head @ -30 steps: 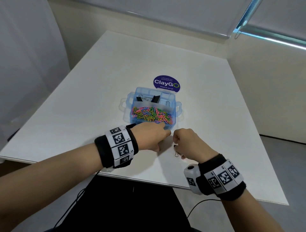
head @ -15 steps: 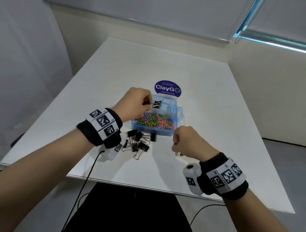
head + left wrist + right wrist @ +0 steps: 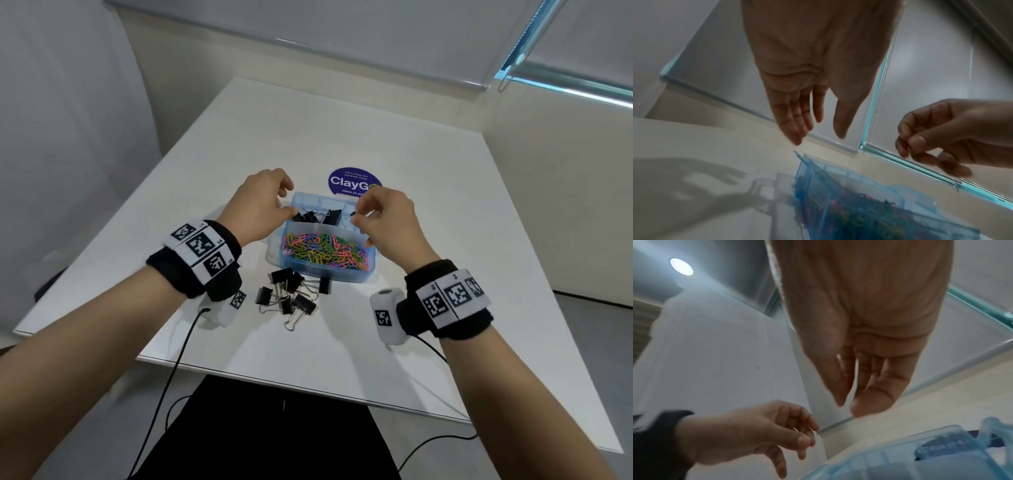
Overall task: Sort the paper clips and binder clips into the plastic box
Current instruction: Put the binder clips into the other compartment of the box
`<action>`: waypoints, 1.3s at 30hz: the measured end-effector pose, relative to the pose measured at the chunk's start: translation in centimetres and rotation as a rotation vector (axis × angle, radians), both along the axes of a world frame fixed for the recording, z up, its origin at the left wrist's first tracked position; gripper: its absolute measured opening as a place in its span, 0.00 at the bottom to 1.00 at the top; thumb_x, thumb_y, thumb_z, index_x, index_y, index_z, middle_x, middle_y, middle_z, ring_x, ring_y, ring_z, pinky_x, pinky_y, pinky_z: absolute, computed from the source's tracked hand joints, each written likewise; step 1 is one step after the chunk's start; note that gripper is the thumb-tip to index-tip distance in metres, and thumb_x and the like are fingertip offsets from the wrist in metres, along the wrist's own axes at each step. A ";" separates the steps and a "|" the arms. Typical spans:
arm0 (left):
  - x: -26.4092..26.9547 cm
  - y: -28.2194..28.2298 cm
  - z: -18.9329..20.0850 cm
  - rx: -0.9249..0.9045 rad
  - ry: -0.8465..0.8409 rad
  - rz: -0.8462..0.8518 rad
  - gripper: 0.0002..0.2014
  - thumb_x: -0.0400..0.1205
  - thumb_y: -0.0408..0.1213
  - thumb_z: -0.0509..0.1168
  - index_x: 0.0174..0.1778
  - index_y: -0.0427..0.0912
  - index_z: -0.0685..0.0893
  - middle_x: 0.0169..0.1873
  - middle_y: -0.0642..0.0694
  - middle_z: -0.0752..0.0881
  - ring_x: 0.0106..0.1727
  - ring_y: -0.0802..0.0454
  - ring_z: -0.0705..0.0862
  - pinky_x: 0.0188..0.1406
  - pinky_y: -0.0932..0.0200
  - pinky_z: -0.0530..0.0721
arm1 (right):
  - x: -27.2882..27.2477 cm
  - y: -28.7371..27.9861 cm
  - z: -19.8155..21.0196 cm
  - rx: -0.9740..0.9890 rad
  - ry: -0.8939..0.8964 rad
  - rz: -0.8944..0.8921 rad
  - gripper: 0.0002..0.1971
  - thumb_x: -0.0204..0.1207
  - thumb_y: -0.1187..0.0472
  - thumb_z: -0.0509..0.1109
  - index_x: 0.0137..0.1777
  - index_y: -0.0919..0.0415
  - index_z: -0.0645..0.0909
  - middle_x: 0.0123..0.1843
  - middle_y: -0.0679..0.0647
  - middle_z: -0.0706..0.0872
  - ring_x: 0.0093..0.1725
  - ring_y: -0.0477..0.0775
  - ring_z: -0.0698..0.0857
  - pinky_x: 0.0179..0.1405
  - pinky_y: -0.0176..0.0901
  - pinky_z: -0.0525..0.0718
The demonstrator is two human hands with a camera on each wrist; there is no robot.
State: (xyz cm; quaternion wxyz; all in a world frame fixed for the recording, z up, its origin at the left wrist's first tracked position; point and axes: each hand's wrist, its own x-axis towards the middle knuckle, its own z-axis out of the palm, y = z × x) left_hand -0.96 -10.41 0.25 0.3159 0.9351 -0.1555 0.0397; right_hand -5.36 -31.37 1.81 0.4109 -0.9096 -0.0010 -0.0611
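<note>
The plastic box (image 3: 371, 265) is pale blue and see-through, and it stands on the white table (image 3: 428, 222) in front of the person. Its long axis runs away from the person, a little turned toward the right far corner of the table. The near, large compartment is full of coloured paper clips (image 3: 325, 251), lying in all directions. In the far left compartment there are several black binder clips (image 3: 317, 216), with their wire handles pointing different ways.

A loose heap of binder clips (image 3: 291, 296) lies on the table just beside the near wall of the box, on its left part. One of them points its silver handles toward the person.

The left hand (image 3: 260, 205) is above the far left corner of the box, with the fingers relaxed and spread, and it holds nothing. The right hand (image 3: 385, 219) is above the far right part of the box. Its fingers are loosely bent, and something small and dark is near the fingertips; I cannot tell whether the hand holds it.

Behind the box there is a round purple sticker (image 3: 346, 181) on the table. It reads "ClayGo", with "Let's keep our pantries clean" above; the right hand covers part of it.
</note>
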 end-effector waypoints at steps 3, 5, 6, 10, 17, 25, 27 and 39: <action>-1.0 1.0 0.1 0.188 0.200 0.020 0.31 0.68 0.48 0.78 0.61 0.37 0.75 0.50 0.42 0.83 0.46 0.45 0.80 0.42 0.55 0.76 | -2.8 1.6 -0.4 -0.142 0.101 0.290 0.05 0.72 0.71 0.70 0.40 0.61 0.84 0.34 0.48 0.82 0.31 0.46 0.79 0.23 0.27 0.77; -1.9 1.3 -0.1 0.339 0.385 -0.009 0.33 0.65 0.53 0.79 0.57 0.34 0.77 0.47 0.39 0.84 0.41 0.43 0.83 0.37 0.55 0.78 | -4.4 2.4 -1.5 -0.330 0.180 0.449 0.06 0.73 0.69 0.69 0.47 0.62 0.85 0.41 0.49 0.85 0.33 0.46 0.79 0.32 0.35 0.79; -2.1 1.4 -0.4 0.382 0.459 -0.024 0.31 0.65 0.54 0.78 0.51 0.32 0.80 0.42 0.37 0.86 0.35 0.43 0.83 0.32 0.56 0.78 | -5.0 2.7 -2.2 -0.437 0.197 0.505 0.07 0.73 0.68 0.68 0.49 0.62 0.85 0.45 0.52 0.87 0.36 0.49 0.80 0.38 0.42 0.82; -3.0 1.5 -1.1 0.402 0.566 -0.038 0.27 0.67 0.54 0.77 0.22 0.41 0.68 0.20 0.46 0.72 0.22 0.46 0.76 0.26 0.56 0.78 | -6.4 2.8 -4.1 -0.690 0.299 0.589 0.08 0.66 0.71 0.64 0.31 0.61 0.68 0.43 0.54 0.78 0.44 0.62 0.80 0.43 0.58 0.83; -4.2 0.8 -2.1 0.434 0.465 -0.067 0.19 0.74 0.52 0.71 0.38 0.36 0.85 0.40 0.38 0.89 0.38 0.44 0.84 0.33 0.56 0.76 | -7.2 2.0 -3.9 -0.659 0.249 0.529 0.12 0.69 0.70 0.65 0.53 0.64 0.80 0.55 0.58 0.82 0.55 0.62 0.80 0.50 0.60 0.83; -4.7 1.9 -1.8 0.416 0.445 -0.127 0.22 0.71 0.41 0.75 0.59 0.39 0.80 0.55 0.41 0.84 0.53 0.44 0.83 0.50 0.54 0.83 | -7.6 3.0 -3.8 -0.712 0.264 0.416 0.12 0.74 0.57 0.69 0.51 0.66 0.76 0.51 0.59 0.79 0.46 0.61 0.78 0.40 0.48 0.76; -5.0 1.9 -1.8 0.438 0.461 -0.183 0.26 0.71 0.40 0.75 0.64 0.41 0.77 0.58 0.43 0.81 0.53 0.47 0.80 0.48 0.57 0.79 | -7.3 3.8 -3.5 -0.738 0.254 0.378 0.13 0.75 0.56 0.70 0.46 0.66 0.75 0.48 0.61 0.79 0.45 0.62 0.79 0.38 0.47 0.73; -5.4 1.9 -2.6 0.419 0.383 -0.201 0.20 0.73 0.46 0.73 0.58 0.43 0.79 0.47 0.49 0.76 0.47 0.49 0.76 0.44 0.57 0.73 | -7.1 4.0 -4.5 -0.665 0.277 0.319 0.10 0.69 0.78 0.60 0.33 0.65 0.67 0.34 0.59 0.73 0.39 0.60 0.72 0.26 0.44 0.61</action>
